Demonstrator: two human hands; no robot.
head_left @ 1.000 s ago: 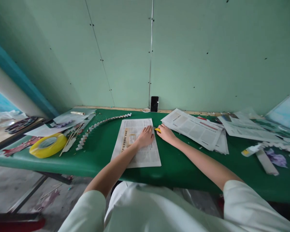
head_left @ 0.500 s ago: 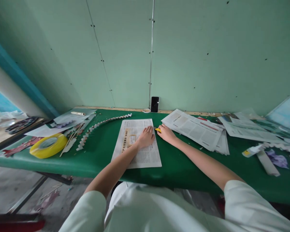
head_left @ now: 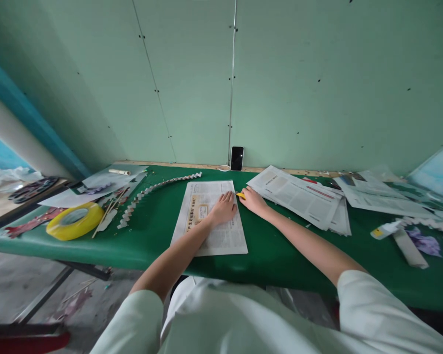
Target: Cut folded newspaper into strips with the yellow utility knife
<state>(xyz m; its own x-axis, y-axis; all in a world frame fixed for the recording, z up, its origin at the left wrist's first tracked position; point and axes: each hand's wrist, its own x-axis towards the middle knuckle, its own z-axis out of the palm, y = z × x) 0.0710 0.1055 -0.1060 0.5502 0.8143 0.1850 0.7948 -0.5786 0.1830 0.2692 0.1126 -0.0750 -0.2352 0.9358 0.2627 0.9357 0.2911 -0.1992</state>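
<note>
A folded newspaper sheet (head_left: 225,241) lies flat on the green-topped table in front of me. My left hand (head_left: 223,208) rests on its upper right part, palm down with fingers stretched out, pressing the paper. Just past the paper's right edge, my right hand (head_left: 254,200) is closed around a small yellow tool that looks like a utility knife (head_left: 240,195). Most of the knife is hidden in the fingers, and its tip points left toward the sheet's edge.
More newspaper sheets (head_left: 299,196) lie right of my right hand. A phone (head_left: 237,158) leans on the wall. At left are a folded-paper chain (head_left: 140,199), a yellow tape roll (head_left: 76,221) and thin sticks (head_left: 109,211). A glue bottle (head_left: 386,229) lies far right.
My right hand and the yellow knife have shifted very slightly, staying beside the paper's edge. The left hand keeps its place on the newspaper.
</note>
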